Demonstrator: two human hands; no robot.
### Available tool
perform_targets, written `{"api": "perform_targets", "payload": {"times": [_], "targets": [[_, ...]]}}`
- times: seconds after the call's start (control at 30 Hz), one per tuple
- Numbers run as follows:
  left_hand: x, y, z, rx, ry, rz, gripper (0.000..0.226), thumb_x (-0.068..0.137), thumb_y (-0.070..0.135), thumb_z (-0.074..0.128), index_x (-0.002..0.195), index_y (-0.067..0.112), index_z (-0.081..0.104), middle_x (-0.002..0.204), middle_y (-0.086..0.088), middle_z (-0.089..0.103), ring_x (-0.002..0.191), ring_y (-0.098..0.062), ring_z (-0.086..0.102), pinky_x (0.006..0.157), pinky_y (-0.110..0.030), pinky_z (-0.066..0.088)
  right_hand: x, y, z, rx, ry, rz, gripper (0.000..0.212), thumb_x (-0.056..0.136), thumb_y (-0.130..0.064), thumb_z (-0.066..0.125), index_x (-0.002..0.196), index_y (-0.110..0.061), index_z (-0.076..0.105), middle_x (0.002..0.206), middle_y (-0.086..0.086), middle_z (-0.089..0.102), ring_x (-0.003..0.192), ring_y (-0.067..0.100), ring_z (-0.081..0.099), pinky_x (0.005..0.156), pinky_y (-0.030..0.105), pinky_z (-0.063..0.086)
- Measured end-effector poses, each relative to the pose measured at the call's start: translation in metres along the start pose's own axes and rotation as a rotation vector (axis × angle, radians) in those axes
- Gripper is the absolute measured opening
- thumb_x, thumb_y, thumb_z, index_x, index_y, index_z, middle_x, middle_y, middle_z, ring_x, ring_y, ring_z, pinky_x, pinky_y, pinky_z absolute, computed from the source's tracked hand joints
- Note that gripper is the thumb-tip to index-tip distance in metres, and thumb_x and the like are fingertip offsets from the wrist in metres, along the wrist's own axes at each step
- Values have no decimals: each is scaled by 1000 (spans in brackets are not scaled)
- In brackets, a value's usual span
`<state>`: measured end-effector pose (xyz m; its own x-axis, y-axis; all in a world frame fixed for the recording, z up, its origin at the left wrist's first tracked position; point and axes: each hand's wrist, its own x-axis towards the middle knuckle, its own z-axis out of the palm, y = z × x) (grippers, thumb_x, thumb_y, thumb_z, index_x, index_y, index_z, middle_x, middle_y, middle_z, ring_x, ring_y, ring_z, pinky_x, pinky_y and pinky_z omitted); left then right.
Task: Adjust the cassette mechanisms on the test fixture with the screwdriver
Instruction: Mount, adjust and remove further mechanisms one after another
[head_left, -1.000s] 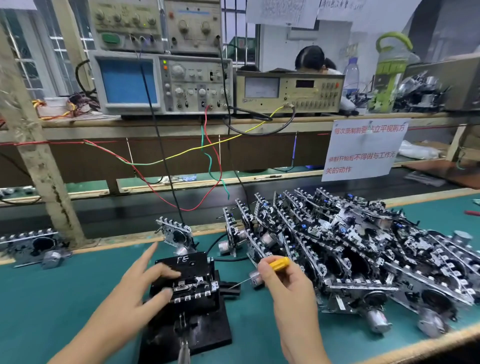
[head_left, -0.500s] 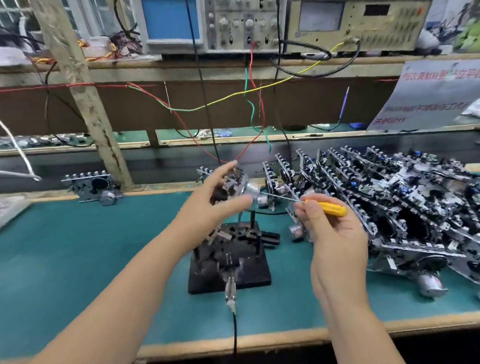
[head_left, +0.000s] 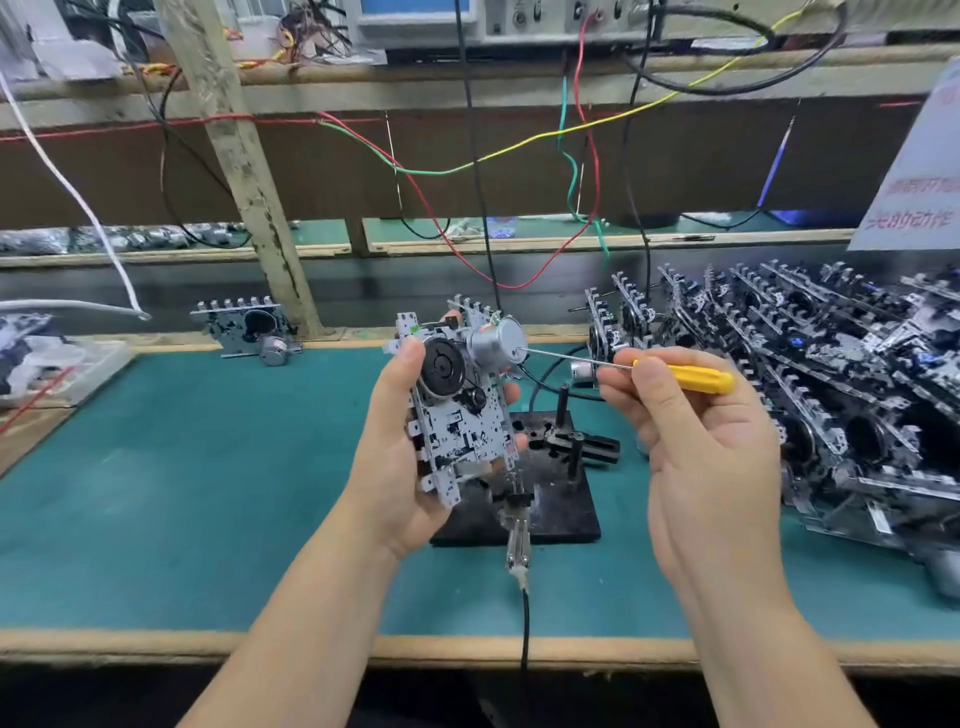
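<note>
A black cable (head_left: 525, 623) is running over the near edge of the green bench (head_left: 208, 493) up to the black test fixture (head_left: 550, 499), which is sitting on the bench with nothing mounted on it. Just above the fixture's left part, the left hand (head_left: 400, 457) is gripping a cassette mechanism (head_left: 457, 410) off the bench, thumb curled over its left edge and fingertips showing past its right edge. The silver motor (head_left: 498, 340) is facing right. To the right of the fixture, the right hand (head_left: 691, 431) is pinching the yellow-handled screwdriver (head_left: 691, 376), its thin shaft pointing left with the tip touching the motor's end face. Farther right of the fixture a heap of cassette mechanisms (head_left: 810, 384) is lying on the bench. Behind and left of the fixture, a single mechanism (head_left: 249, 330) is standing by a wooden post (head_left: 244, 171). Beyond, coloured wires (head_left: 519, 145) are hanging.
</note>
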<state>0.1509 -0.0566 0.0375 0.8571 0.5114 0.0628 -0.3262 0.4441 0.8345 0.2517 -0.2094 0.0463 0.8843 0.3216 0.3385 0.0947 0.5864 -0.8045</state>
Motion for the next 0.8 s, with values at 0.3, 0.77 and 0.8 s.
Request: {"api": "perform_targets", "payload": {"times": [0.3,0.77,0.8], "targets": [[-3,-3,-1,162,3,84,50,77,65,59,110,33,78,111,-3,75,98,-24,70,94,-55,53,0,-2,-1,-38,-8,9,19,81,-27,73,95,-15,68,88,5,76,85,23,75,80,25,58],[-10,-9,4,284,-11,258,69,80,52,60,146,37,46,136,-15,60,114,-25,61,91,-43,55,9,-8,-6,-95,-109,35,17,84,-25,74,96,-15,68,89,10,75,83,24,75,73,22,57],[-11,-9,5,270,-9,240,68,79,53,60,144,37,48,132,-12,63,113,-25,62,89,-42,56,10,-8,-8,-124,-113,16,15,87,-22,74,98,-14,68,89,10,76,82,24,76,72,21,58]]}}
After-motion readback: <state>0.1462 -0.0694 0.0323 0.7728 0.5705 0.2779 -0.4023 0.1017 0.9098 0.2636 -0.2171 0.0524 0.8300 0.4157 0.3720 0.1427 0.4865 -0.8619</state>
